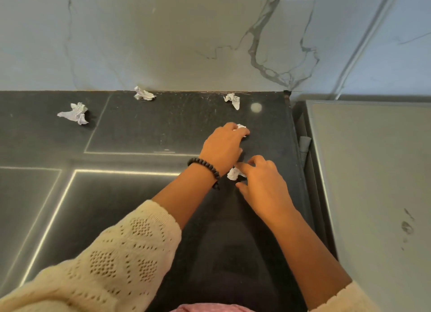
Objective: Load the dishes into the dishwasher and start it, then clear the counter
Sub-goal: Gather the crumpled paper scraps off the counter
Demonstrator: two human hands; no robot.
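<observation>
Crumpled white paper scraps lie on the black counter (130, 195). My left hand (224, 146), with a dark bead bracelet at the wrist, curls its fingers round one paper scrap (242, 127). Just below it, my right hand (263, 183) pinches a second paper scrap (233, 174) between thumb and forefinger. Three more scraps lie loose: one at the far left (74, 113), one against the wall (143, 94), and one near the back right corner (233, 100).
A marble-veined wall (186, 36) rises behind the counter. At the right a grey appliance top (373, 172) stands beside the counter, with a narrow gap (304, 148) between them. Thin lines mark a flush cooktop panel (163, 130) in the counter.
</observation>
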